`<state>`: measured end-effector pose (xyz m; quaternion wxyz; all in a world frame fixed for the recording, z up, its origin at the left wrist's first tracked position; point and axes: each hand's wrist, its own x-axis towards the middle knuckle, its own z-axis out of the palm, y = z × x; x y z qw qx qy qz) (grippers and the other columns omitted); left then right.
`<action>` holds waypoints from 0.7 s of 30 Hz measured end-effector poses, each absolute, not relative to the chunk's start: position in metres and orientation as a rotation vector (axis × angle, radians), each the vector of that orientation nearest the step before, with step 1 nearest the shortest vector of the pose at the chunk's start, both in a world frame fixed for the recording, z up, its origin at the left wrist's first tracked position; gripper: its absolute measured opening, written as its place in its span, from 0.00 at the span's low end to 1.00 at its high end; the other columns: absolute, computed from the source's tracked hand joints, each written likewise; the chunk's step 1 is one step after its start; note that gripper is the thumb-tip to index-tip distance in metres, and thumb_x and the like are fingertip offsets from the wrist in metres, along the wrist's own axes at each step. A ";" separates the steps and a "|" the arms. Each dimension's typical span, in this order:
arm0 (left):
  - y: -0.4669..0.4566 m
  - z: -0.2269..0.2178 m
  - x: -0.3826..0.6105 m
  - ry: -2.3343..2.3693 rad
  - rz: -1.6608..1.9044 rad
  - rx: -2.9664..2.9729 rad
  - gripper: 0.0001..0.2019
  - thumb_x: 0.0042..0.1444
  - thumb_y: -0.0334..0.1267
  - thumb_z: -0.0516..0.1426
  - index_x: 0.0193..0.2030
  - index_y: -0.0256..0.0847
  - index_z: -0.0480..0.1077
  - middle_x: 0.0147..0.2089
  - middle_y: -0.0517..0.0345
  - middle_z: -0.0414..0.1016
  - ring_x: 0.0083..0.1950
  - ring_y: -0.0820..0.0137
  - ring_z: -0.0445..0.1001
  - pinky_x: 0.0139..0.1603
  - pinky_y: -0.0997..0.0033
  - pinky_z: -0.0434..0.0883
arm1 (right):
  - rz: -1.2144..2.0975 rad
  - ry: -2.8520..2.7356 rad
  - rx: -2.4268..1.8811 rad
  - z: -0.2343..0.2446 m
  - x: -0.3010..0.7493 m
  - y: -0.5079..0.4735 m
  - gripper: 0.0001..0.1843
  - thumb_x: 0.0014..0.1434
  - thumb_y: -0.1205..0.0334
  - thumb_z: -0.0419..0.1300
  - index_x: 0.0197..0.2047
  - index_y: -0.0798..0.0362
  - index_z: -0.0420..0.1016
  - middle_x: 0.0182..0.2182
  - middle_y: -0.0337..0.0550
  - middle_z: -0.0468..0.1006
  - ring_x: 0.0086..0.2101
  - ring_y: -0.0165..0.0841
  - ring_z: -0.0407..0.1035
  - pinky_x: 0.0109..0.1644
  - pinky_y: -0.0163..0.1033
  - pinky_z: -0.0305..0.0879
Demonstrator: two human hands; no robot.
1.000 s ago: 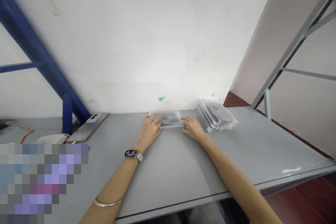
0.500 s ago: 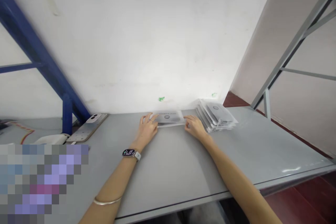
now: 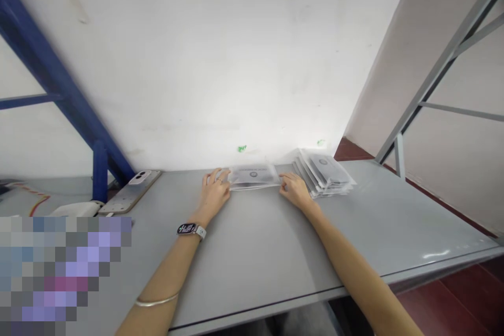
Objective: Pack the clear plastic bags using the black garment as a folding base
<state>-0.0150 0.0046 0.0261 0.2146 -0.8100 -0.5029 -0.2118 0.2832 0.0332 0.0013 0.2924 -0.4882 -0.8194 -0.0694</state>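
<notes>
Left hand [image 3: 214, 194] open and unclenched on the grey counter [image 3: 260, 252], fingertips against the left end of a clear plastic packet [image 3: 254, 176]; right hand [image 3: 295, 192] equally open, fingers at that packet's right end; packet flat between both hands, near the wall [image 3: 197, 73], just beside a leaning stack of similar packets [image 3: 323, 173]; smartwatch [image 3: 191, 230] on the left wrist.

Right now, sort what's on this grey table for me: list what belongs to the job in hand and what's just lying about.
Job in hand:
- left hand
- right hand
- clear plastic packet with printed card
- stack of clear plastic packets

Lying about:
- white smartphone
- flat beige panel
- white rounded object
</notes>
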 end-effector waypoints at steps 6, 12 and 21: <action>0.005 0.025 -0.015 -1.408 -0.579 -2.228 0.08 0.54 0.29 0.54 0.28 0.41 0.73 0.61 0.52 0.69 0.64 0.50 0.59 0.57 0.47 0.59 | -0.186 -2.198 -1.315 0.001 0.282 0.033 0.08 0.50 0.75 0.54 0.28 0.52 0.69 0.46 0.48 0.77 0.44 0.39 0.70 0.48 0.41 0.63; 0.006 0.023 -0.016 -1.419 -0.606 -2.230 0.07 0.53 0.28 0.54 0.29 0.41 0.72 0.62 0.52 0.68 0.64 0.50 0.59 0.57 0.47 0.59 | -0.198 -2.227 -1.305 -0.001 0.281 0.032 0.09 0.50 0.75 0.53 0.32 0.53 0.69 0.46 0.49 0.76 0.44 0.40 0.69 0.48 0.42 0.63; 0.000 0.027 -0.010 -1.375 -0.676 -2.201 0.08 0.55 0.30 0.52 0.34 0.41 0.72 0.61 0.51 0.69 0.63 0.52 0.60 0.57 0.49 0.60 | -0.241 -2.363 -1.094 0.006 0.259 0.014 0.17 0.55 0.73 0.54 0.47 0.52 0.70 0.56 0.53 0.66 0.54 0.43 0.61 0.53 0.46 0.61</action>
